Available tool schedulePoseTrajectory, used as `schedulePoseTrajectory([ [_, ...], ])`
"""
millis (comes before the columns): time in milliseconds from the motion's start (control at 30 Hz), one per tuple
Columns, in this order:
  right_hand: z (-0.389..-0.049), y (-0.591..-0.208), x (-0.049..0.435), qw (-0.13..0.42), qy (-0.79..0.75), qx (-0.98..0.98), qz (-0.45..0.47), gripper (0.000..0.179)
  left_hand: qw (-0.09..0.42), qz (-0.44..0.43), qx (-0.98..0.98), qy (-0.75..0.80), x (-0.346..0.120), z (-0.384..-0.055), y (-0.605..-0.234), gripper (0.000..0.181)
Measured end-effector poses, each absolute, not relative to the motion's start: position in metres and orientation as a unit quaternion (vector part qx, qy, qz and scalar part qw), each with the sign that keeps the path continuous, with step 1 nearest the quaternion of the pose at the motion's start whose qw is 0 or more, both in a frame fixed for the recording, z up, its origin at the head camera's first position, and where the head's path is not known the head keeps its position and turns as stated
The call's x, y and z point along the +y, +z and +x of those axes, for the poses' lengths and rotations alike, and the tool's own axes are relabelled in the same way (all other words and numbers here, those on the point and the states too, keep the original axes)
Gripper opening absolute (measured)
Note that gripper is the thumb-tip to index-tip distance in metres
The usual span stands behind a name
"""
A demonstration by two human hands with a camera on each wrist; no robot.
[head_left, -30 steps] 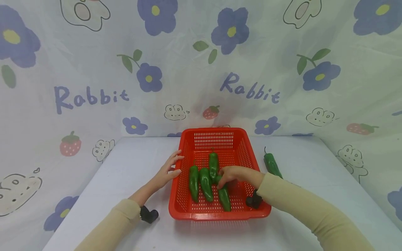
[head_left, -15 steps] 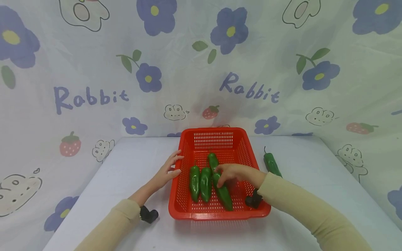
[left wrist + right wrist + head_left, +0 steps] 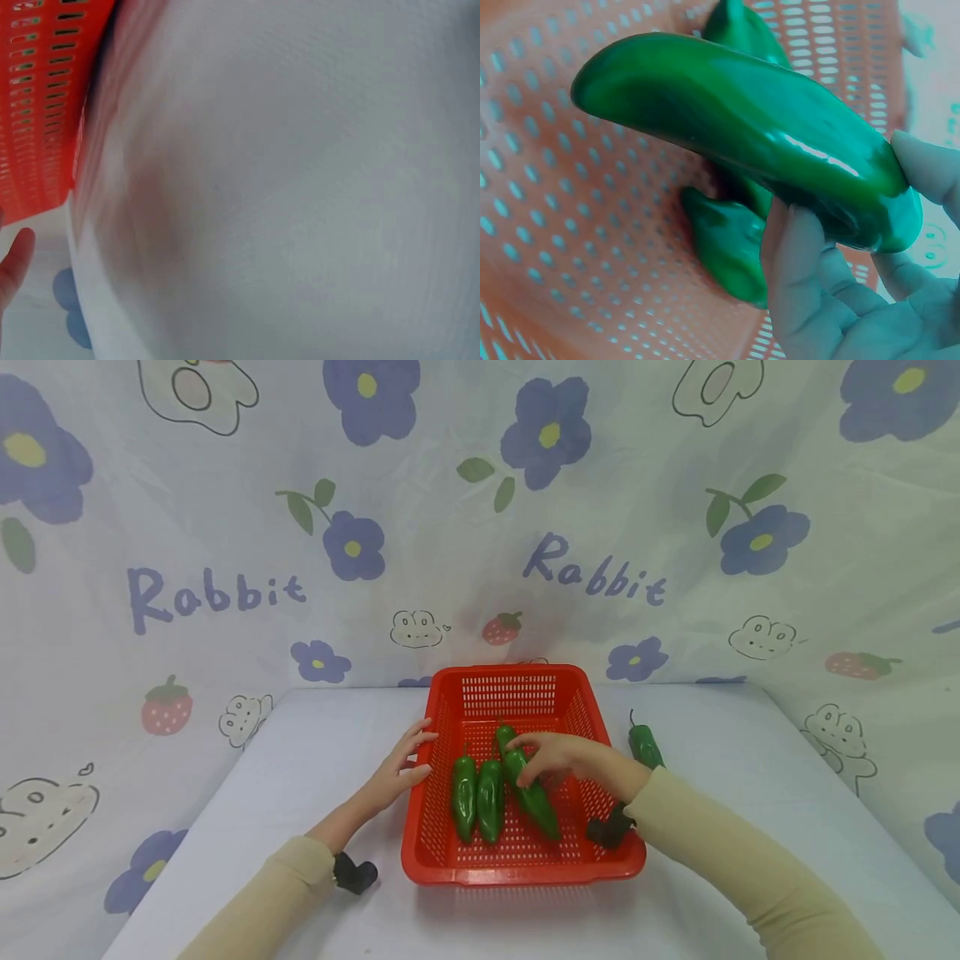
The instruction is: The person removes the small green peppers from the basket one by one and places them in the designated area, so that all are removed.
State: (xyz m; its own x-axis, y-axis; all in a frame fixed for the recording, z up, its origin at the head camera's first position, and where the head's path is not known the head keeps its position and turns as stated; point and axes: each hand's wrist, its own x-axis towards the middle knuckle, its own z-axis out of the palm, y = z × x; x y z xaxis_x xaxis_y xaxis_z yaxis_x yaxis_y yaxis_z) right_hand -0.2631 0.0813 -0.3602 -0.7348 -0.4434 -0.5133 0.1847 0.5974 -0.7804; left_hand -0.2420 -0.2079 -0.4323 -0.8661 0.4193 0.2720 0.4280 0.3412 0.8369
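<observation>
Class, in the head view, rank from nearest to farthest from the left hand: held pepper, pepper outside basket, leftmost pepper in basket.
1. Leftmost pepper: inside the basket, left side.
2. Held pepper: in the right hand.
3. Outside pepper: on the table, right of the basket.

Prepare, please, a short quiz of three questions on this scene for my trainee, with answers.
1. Multiple choice: which hand holds a green pepper? A) left B) right C) neither
2. Count: besides the held one, how many peppers lie in the red basket?
3. True or false: every pepper is inside the basket.

Key
1. B, the right hand.
2. Three: the leftmost pepper, its neighbour and the partly hidden one.
3. False; one lone pepper lies on the white table, right of the basket.
</observation>
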Motion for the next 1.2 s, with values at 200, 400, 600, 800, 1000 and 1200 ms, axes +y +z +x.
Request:
schedulePoseTrajectory([
  [200, -0.266, -0.347, 0.089, 0.343, -0.462, 0.813, -0.089, 0.064, 0.009, -0.263, -0.817, -0.514, -0.208, -0.243, -0.434, 0.049],
  [400, -0.267, -0.335, 0.098, 0.341, -0.496, 0.792, -0.104, 0.065, 0.009, -0.260, -0.818, -0.513, -0.209, -0.243, -0.435, 0.050],
  [600, -0.269, -0.324, 0.109, 0.336, -0.517, 0.778, -0.121, 0.066, 0.010, -0.257, -0.824, -0.505, -0.206, -0.238, -0.427, 0.049],
  [800, -0.273, -0.315, 0.120, 0.317, -0.535, 0.772, -0.132, 0.067, 0.009, -0.261, -0.819, -0.511, -0.201, -0.230, -0.416, 0.049],
  [1000, -0.276, -0.306, 0.135, 0.288, -0.531, 0.784, -0.146, 0.072, 0.008, -0.259, -0.820, -0.511, -0.207, -0.241, -0.433, 0.050],
  [1200, -0.277, -0.298, 0.149, 0.255, -0.527, 0.797, -0.147, 0.072, 0.009, -0.263, -0.815, -0.516, -0.208, -0.243, -0.435, 0.051],
])
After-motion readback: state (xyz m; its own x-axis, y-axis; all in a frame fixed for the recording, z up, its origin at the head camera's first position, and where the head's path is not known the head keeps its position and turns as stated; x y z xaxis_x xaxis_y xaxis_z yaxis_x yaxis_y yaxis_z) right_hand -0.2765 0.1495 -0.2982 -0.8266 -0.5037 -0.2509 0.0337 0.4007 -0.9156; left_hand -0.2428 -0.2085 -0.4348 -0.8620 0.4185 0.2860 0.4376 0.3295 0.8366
